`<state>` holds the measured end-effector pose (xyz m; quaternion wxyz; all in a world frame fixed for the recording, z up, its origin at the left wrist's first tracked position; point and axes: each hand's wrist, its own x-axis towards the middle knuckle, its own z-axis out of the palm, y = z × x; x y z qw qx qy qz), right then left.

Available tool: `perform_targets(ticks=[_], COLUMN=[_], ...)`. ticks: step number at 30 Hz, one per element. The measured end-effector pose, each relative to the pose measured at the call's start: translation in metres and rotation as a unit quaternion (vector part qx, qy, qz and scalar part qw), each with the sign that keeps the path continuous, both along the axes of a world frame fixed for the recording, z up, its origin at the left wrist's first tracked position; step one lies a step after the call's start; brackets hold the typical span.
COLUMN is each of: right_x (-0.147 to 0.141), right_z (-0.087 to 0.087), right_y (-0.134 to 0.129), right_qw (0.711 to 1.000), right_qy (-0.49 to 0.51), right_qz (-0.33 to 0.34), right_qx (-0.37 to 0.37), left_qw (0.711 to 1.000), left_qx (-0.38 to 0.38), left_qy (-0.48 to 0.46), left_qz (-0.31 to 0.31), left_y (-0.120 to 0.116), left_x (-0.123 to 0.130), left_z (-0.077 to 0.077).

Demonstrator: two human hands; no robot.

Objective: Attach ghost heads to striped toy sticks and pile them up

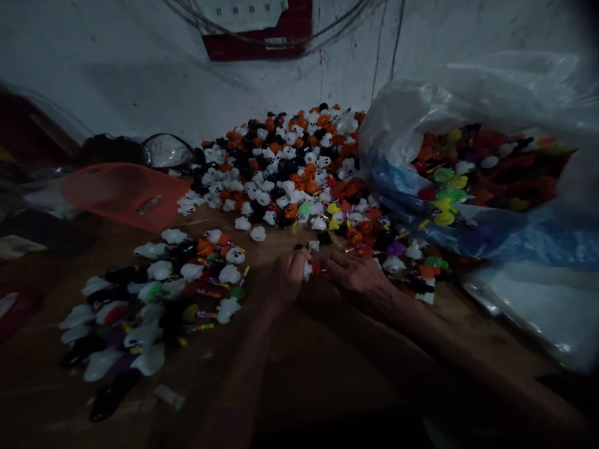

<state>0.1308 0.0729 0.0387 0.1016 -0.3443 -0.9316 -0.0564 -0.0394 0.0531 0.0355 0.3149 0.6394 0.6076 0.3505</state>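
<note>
My left hand (292,272) is closed around a small white plastic piece (307,271) near the middle of the table. From the right, my right hand (354,273) pinches a small red part (316,268) that meets the white piece. The dim light and my fingers hide how the two parts join. Just beyond my hands lies a big heap of white ghost, black and orange pumpkin figures (276,165). To the left is a looser group of ghost figures (150,333), mixed with black ones and colourful striped sticks.
A clear plastic bag (397,125) at the right holds many coloured pieces. An orange translucent sheet or bag (124,193) lies at the left. Flat clear packets (533,312) rest at the right edge. A wall with a red-framed calendar (257,47) stands behind the brown table (299,374).
</note>
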Motion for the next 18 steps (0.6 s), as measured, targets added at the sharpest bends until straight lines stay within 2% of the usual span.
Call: perform_targets(ticks=[3, 5, 8, 11, 13, 15, 18], right_x=[0.002, 0.003, -0.002, -0.013, -0.02, -0.021, -0.014], right_z=[-0.002, -0.008, -0.02, -0.019, -0.009, 0.004, 0.014], right_y=[-0.005, -0.011, -0.017, -0.014, -0.011, -0.008, -0.006], right_qw=[0.999, 0.999, 0.999, 0.998, 0.992, 0.985, 0.975], right_qy=[-0.014, -0.005, 0.009, -0.024, -0.034, -0.012, 0.007], right_qz=[0.038, 0.052, 0.039, -0.008, -0.062, -0.119, -0.17], right_qx=[0.01, 0.012, 0.009, -0.06, -0.105, -0.125, -0.145], left_qw=[1.0, 1.0, 0.999, 0.999, 0.994, 0.978, 0.916], left_qx=[-0.014, 0.004, 0.041, 0.025, 0.032, 0.051, 0.01], left_qy=[-0.004, -0.011, -0.016, 0.031, 0.095, 0.177, 0.324], left_qz=[-0.006, -0.001, 0.007, 0.012, 0.036, 0.102, 0.236], left_y=[-0.005, -0.008, -0.009, -0.007, -0.007, -0.01, -0.022], left_x=[0.005, 0.011, 0.018, 0.017, 0.004, -0.02, -0.074], left_z=[-0.004, -0.011, -0.021, -0.018, -0.007, 0.007, 0.025])
